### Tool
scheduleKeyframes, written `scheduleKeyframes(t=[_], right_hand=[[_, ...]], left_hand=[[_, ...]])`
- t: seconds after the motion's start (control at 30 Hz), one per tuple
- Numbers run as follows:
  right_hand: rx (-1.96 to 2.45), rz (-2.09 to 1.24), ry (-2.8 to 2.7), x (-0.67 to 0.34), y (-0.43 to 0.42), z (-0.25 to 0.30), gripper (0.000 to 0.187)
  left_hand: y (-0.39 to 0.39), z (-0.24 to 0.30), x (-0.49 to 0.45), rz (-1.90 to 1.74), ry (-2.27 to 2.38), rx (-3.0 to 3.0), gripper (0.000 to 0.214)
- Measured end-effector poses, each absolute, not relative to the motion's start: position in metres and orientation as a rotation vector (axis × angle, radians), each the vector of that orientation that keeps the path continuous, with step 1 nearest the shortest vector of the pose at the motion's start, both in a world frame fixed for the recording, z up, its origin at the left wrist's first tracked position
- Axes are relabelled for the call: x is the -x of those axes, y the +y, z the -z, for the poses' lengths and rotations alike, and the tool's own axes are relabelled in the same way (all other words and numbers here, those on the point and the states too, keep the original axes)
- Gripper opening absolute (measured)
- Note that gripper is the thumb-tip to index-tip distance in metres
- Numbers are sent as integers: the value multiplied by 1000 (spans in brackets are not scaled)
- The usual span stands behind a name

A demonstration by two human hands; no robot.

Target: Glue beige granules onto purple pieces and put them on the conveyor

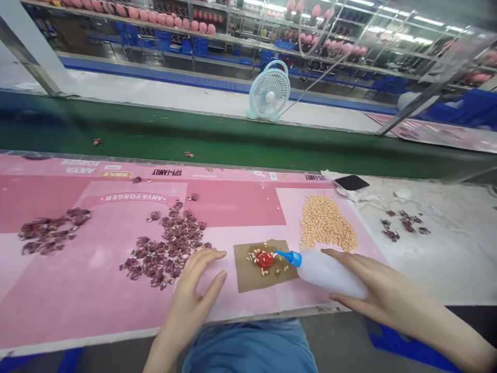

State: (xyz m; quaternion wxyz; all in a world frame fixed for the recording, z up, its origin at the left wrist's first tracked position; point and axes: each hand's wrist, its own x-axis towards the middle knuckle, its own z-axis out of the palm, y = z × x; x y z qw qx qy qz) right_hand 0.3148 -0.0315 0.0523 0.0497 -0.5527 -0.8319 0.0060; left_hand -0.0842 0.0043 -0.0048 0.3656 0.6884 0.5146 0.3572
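My right hand [373, 282] is wrapped round a white squeeze bottle [330, 272] with a blue nozzle [290, 257]. The nozzle tip points at a red blob [265, 259] on a brown card [264, 265]. Small pale pieces lie scattered round the blob on the card. My left hand [196, 292] lies flat on the pink mat, fingers spread, holding nothing. It rests at the right edge of a pile of dark purple pieces [166, 246], just left of the card.
A heap of pale tan pieces [326, 223] lies behind the bottle. More purple pieces [50, 230] sit at the far left and others [404, 224] on the white cloth at right. A phone [351, 182] lies beyond. A small fan [269, 92] stands past the green belt [217, 137].
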Motion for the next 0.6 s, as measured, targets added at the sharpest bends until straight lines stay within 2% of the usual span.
scheduleKeyframes(t=[0.3,0.6], right_hand=[[1345,332,-2798,-307,-18,-58,41],[1424,217,-2802,-305,-13,-66,45]], left_hand=[[-27,21,69,-1114,1382,-1592,19],[-31,13,72,-1248,1513,-1336,21]])
